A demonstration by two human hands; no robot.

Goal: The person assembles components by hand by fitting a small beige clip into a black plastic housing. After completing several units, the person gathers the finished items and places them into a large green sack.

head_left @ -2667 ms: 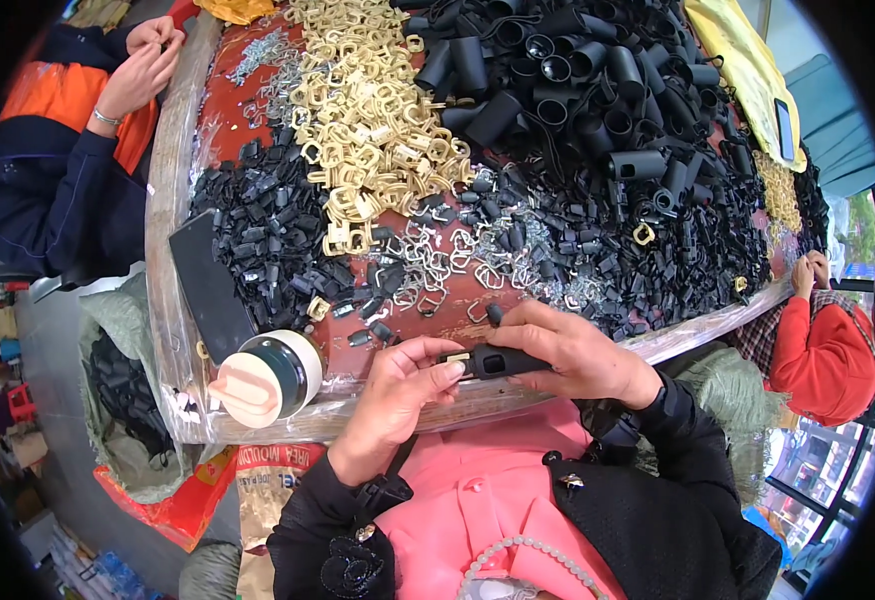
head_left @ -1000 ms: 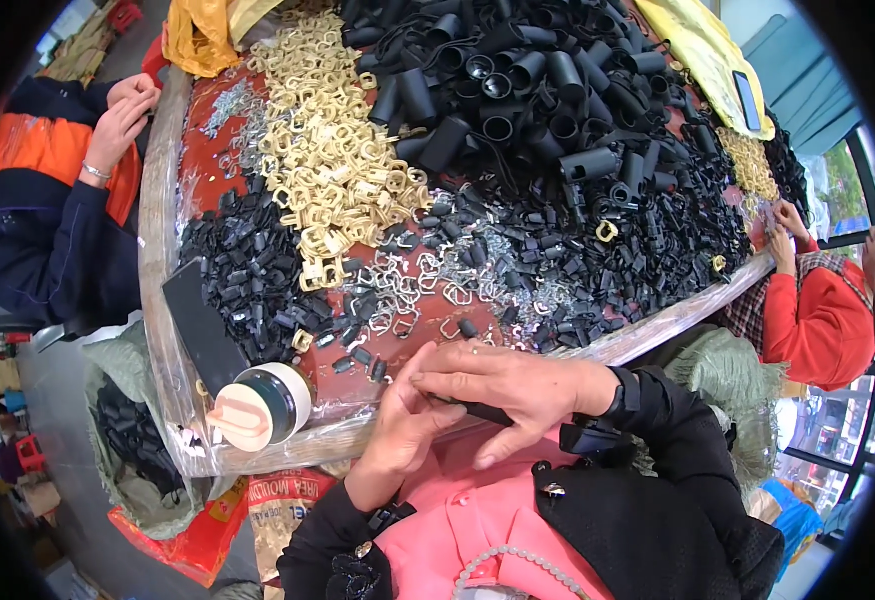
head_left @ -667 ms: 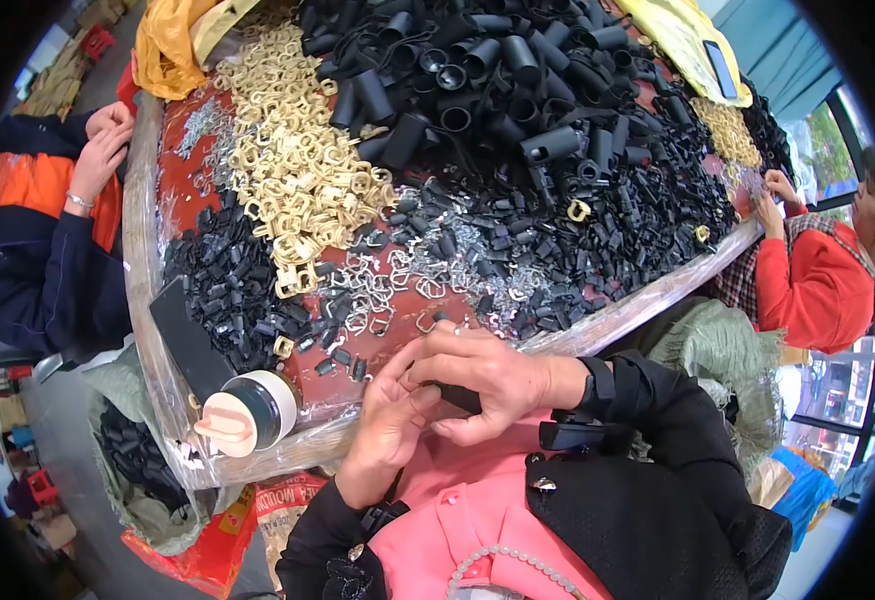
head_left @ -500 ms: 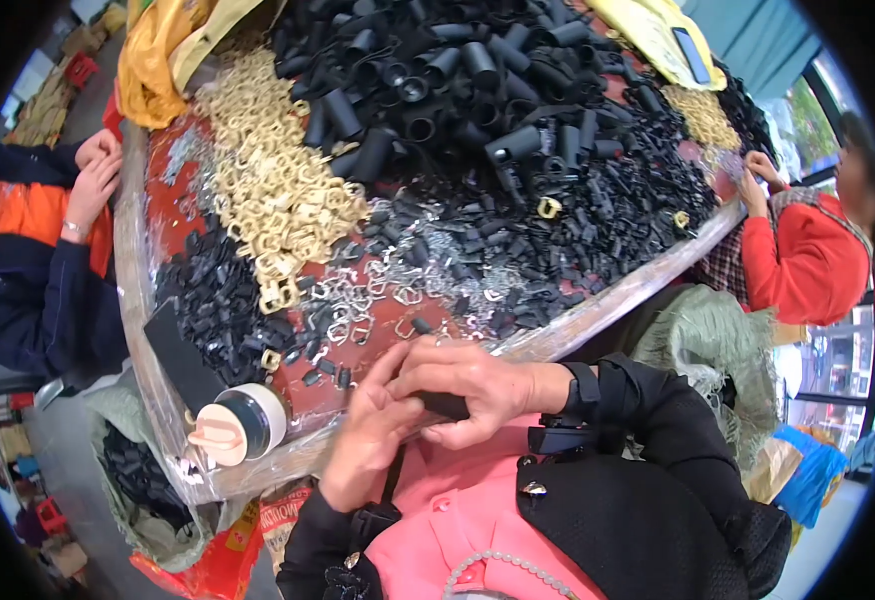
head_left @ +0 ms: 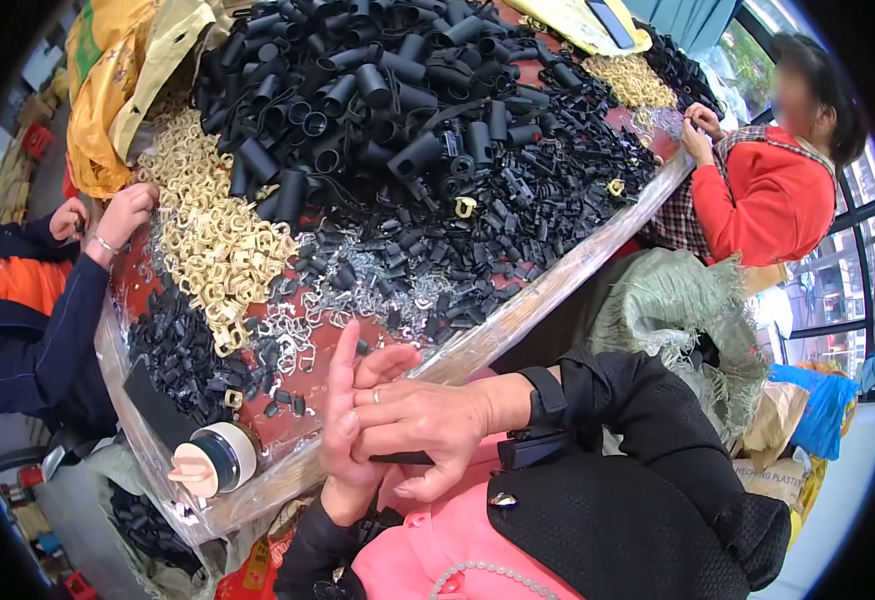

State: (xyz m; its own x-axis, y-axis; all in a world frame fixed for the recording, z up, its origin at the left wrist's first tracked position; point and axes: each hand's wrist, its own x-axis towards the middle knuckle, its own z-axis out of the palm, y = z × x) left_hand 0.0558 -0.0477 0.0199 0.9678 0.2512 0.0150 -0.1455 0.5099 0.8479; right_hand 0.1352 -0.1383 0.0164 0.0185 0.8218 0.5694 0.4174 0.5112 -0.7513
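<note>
Near the table's front edge my two hands meet around a dark, mostly hidden black part [head_left: 405, 458]. My left hand [head_left: 341, 430] has some fingers stretched upward, while its palm is against the part's left end. Across it lies my right hand [head_left: 426, 418], with a ring on one finger, its fingers curled over the part and its thumb below. Just beyond are loose silver metal clips [head_left: 293, 335] and small black pieces [head_left: 183, 345]. A pile of cream-coloured ring-shaped parts [head_left: 216, 235] spreads at the left.
Black tubes [head_left: 373, 85] heap up at the table's back. A lidded jar [head_left: 215, 460] stands at the front left corner beside a black flat piece [head_left: 158, 405]. Co-workers sit left [head_left: 33, 320] and right [head_left: 758, 190]. A green woven sack [head_left: 673, 325] stands to my right.
My view has shifted, so the table sits further left. My left fingers now point more upward, and my right hand covers more of the part. The left co-worker's hands have moved apart.
</note>
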